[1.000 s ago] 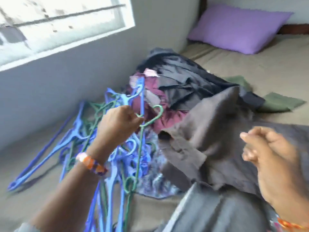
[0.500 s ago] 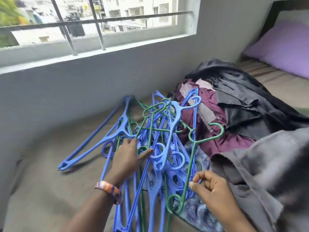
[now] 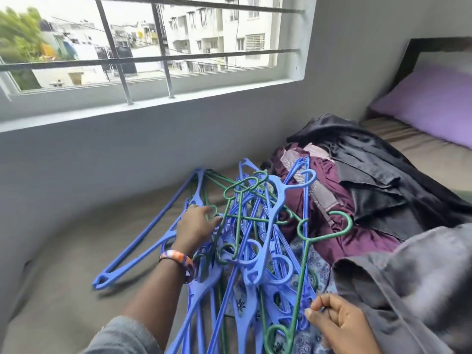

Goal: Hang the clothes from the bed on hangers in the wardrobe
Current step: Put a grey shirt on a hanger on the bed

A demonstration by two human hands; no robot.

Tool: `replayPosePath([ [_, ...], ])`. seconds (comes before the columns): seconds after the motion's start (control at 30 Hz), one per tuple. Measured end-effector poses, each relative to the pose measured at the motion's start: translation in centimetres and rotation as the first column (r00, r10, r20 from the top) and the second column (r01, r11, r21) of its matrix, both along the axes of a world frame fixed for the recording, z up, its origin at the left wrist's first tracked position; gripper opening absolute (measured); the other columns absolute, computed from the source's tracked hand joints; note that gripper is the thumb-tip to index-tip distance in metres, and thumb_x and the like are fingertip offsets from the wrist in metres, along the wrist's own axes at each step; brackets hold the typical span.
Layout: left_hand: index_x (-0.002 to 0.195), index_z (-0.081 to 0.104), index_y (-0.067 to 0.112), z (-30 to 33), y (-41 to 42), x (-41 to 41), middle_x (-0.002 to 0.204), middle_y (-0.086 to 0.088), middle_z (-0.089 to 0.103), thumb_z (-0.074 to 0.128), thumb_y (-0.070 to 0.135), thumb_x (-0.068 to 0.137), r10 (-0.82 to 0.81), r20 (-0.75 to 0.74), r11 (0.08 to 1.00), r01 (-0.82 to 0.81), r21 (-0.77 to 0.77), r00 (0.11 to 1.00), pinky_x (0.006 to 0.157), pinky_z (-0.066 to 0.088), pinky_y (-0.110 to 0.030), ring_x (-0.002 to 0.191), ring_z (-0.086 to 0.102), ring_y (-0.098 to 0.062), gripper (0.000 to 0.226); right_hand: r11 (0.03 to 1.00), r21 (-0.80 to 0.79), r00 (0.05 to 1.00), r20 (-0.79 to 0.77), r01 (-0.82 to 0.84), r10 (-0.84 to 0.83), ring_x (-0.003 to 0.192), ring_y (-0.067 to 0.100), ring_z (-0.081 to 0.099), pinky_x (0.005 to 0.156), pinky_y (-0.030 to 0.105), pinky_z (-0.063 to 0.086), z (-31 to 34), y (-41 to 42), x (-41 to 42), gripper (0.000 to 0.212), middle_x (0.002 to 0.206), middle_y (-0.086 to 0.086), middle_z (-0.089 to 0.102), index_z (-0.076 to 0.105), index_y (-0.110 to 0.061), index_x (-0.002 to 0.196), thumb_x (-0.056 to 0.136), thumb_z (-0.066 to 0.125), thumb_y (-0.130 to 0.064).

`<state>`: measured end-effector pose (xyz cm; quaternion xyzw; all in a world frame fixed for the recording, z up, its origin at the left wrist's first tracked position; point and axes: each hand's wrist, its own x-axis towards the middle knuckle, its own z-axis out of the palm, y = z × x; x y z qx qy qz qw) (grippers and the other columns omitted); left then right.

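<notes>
Left hand [image 3: 198, 226] fingers spread, pinning tangled blue and green plastic hangers [image 3: 250, 241] on the bed [image 3: 63, 264]; right hand [image 3: 339, 325] fingers pinch thin green plastic hanger [image 3: 304, 254], likely to free it

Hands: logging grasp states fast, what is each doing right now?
Left hand: fingers spread open on the hanger pile, gripping nothing.
Right hand: curled shut on the green hanger.

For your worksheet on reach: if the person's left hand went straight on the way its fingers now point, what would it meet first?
The tangled hangers directly: the left hand already touches them, apparently a green hanger.
</notes>
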<state>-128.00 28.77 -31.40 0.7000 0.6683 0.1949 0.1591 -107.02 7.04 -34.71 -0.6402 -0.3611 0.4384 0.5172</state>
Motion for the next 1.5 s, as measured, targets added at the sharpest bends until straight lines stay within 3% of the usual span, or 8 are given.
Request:
replayPosePath([
  [0.2,0.103,0.06,0.006,-1.6,1.4,-7.4,0.102,-0.013,0.064,0.068,0.043,0.077,0.06,0.104,0.956,-0.027,-0.293,0.993,0.076,0.044,-0.028,0.095,0.061,-0.026,0.046,0.999,-0.025,0.998,-0.043,0.044,-0.045,0.029,0.006,0.024,0.034,0.011,0.021,-0.4,0.3,-0.2,0.024,0.038,0.008,0.036,0.052,0.003,0.06,0.073,0.065,0.018],
  [0.4,0.081,0.069,0.013,-0.9,-0.9,-10.2,0.07,-0.006,0.064,0.072,0.011,0.073,0.07,-0.099,0.998,-0.069,0.013,0.993,0.062,0.04,-0.027,0.073,0.059,-0.022,0.008,0.999,-0.042,0.997,-0.074,0.024,-0.027,0.03,0.008,0.025,0.035,0.012,0.023,-0.4,0.3,-0.2,0.024,0.039,0.009,0.037,0.053,0.001,0.06,0.073,0.066,0.016],
  [0.5,0.083,0.073,0.012,2.3,-1.7,-10.3,0.067,-0.01,0.067,0.068,0.006,0.078,0.137,0.221,0.981,-0.164,0.109,0.966,0.061,0.052,-0.028,0.063,0.064,-0.025,0.009,0.998,-0.056,0.997,-0.067,0.018,-0.022,0.03,0.008,0.025,0.036,0.011,0.024,0.2,0.1,-0.2,0.023,0.038,0.008,0.037,0.053,0.001,0.061,0.073,0.067,0.015],
  [0.67,0.093,0.072,0.009,9.3,-5.7,-4.0,0.053,0.005,0.052,0.063,0.003,0.085,-0.13,0.782,0.984,-0.018,0.179,0.61,0.037,0.03,-0.012,0.045,0.041,-0.004,0.014,0.998,0.068,1.0,-0.021,0.018,-0.016,0.033,0.006,0.034,0.04,0.011,0.032,3.4,0.5,-0.6,0.018,0.04,0.001,0.044,0.059,-0.004,0.082,0.075,0.068,0.01],
  [0.9,0.094,0.07,0.004,10.0,-14.2,13.5,0.061,0.008,0.05,0.063,0.007,0.085,-0.644,0.64,0.72,0.614,0.324,0.418,0.045,0.035,-0.016,0.05,0.042,0.004,0.012,0.886,0.374,0.923,-0.359,0.275,-0.135,0.084,-0.005,0.062,0.052,0.022,0.053,9.2,-0.8,0.9,0.126,0.116,-0.015,0.053,0.038,-0.037,0.129,0.016,0.085,-0.066],
  [1.17,0.068,0.056,0.022,7.9,-27.4,27.0,0.058,0.014,0.047,0.042,0.043,0.088,-0.525,0.836,0.455,0.883,0.119,0.157,0.073,0.036,-0.031,0.062,0.043,0.0,0.032,0.748,0.343,0.601,-0.794,0.568,-0.092,0.118,0.015,0.057,0.105,0.038,0.041,9.1,-10.4,10.2,0.082,0.11,0.004,0.063,0.077,-0.025,0.088,0.011,0.092,-0.052],
  [1.33,0.099,0.069,0.005,9.8,-25.7,24.8,0.089,-0.006,0.07,0.057,0.037,0.087,-0.929,0.368,0.085,0.989,0.125,0.034,0.08,0.051,-0.032,0.076,0.056,-0.006,0.037,0.741,0.212,0.589,-0.754,0.637,-0.291,0.076,0.021,0.061,0.059,0.033,0.054,8.5,-16.3,15.3,0.087,0.1,0.011,0.064,0.069,-0.015,0.084,0.006,0.091,-0.044],
  [1.5,0.067,0.063,0.028,9.4,-15.8,18.4,0.089,0.005,0.065,0.07,0.044,0.074,-0.706,-0.492,0.527,0.842,0.115,0.509,0.072,0.053,-0.034,0.086,0.064,-0.019,0.019,0.772,0.239,0.513,-0.849,0.589,-0.128,0.059,0.019,0.049,0.045,0.029,0.042,6.9,-18.8,16.6,0.084,0.102,0.02,0.059,0.052,-0.011,0.106,0.034,0.087,-0.034],
])
